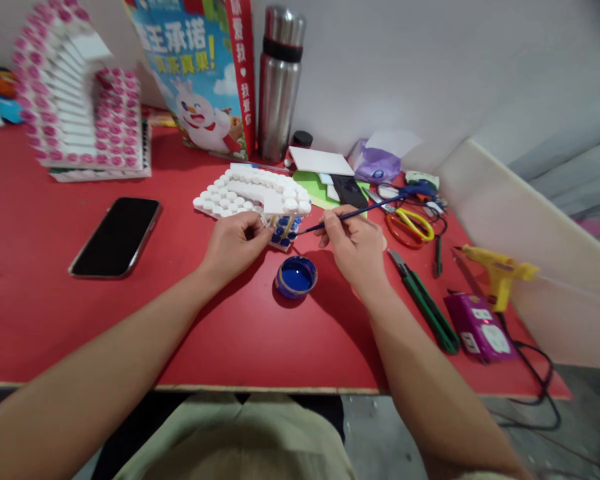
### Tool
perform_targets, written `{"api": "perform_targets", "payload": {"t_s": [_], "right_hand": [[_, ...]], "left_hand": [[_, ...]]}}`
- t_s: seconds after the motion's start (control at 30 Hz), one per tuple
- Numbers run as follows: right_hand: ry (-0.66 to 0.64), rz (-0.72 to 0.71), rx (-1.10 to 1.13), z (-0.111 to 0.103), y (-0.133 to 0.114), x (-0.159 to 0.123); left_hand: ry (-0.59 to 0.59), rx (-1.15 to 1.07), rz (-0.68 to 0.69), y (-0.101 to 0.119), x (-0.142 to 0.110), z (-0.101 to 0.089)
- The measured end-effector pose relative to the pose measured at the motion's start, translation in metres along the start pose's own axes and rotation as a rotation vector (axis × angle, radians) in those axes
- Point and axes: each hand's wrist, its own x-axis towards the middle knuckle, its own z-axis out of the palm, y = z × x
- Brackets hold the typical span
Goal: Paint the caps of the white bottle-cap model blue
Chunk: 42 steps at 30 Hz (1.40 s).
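Fingers (pixel 334 230) of the right hand (pixel 357 248) are pinching a slim paintbrush (pixel 363 211) closely, its tip pointing between eight and nine o'clock at blue discs (pixel 283 235) on a white-knobbed model (pixel 230 199). The left hand (pixel 233 243) is pinching the model's near side, fingertips (pixel 266 236) almost meeting. The model is lying at eleven o'clock from a cup of blue paint (pixel 295 291).

Bare forearms (pixel 135 343) slant inward, left hand (pixel 236 241) and right hand (pixel 355 248) near each other, both with fingers (pixel 334 225) curled.
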Motion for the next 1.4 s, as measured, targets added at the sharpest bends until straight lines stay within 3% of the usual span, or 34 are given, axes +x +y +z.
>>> {"api": "perform_targets", "payload": {"t_s": [0.4,0.8,1.03,1.3,1.4], "right_hand": [[0.036,0.0,-0.008,0.0002,0.003,0.0004],[-0.007,-0.001,-0.022,-0.0014,0.0028,0.0013],[0.071,0.058,0.055,-0.0079,0.0009,0.0026],[0.019,0.019,-0.009,-0.0025,0.004,0.001],[0.066,0.038,0.047,-0.0076,0.001,0.0017]], "left_hand": [[-0.005,0.008,0.007,0.0028,0.0006,-0.0012],[0.007,-0.006,-0.006,0.0018,0.0,-0.0017],[0.014,0.012,-0.022,0.0036,0.001,-0.0024],[0.016,0.01,-0.029,0.0017,0.0023,-0.0029],[0.026,-0.003,-0.029,0.0027,0.002,-0.003]]}}
